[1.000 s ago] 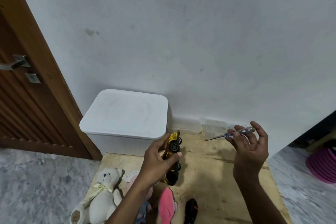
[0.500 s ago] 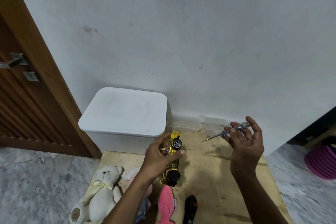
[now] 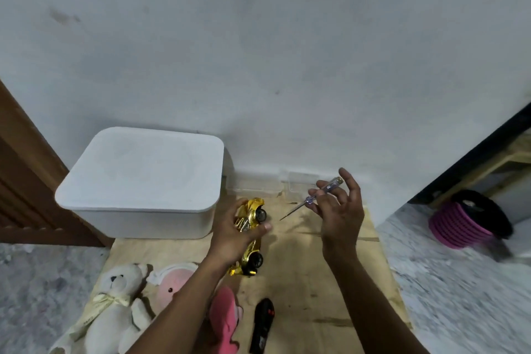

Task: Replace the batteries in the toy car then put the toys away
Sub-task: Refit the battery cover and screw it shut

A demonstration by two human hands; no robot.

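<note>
My left hand [image 3: 233, 234] grips a shiny gold toy car [image 3: 250, 236] on its side, wheels facing right, above the wooden board [image 3: 310, 282]. My right hand [image 3: 339, 210] holds a clear-handled screwdriver [image 3: 316, 195] between its fingertips, tip pointing down-left toward the car, a short gap apart. A black remote control [image 3: 263, 325] lies on the board below the car. A white teddy bear [image 3: 115, 307] and a pink plush toy [image 3: 201, 299] lie at the lower left, partly hidden by my left forearm.
A white lidded storage box [image 3: 143, 181] stands at the board's back left against the wall. Small clear plastic containers [image 3: 270, 185] sit along the wall behind the car. A wooden door [image 3: 17, 169] is at left. A pink ribbed basket [image 3: 462, 224] is on the floor at right.
Both hands have kept their grips. The car has tilted slightly and the screwdriver has shifted a little closer to it; the view has panned right.
</note>
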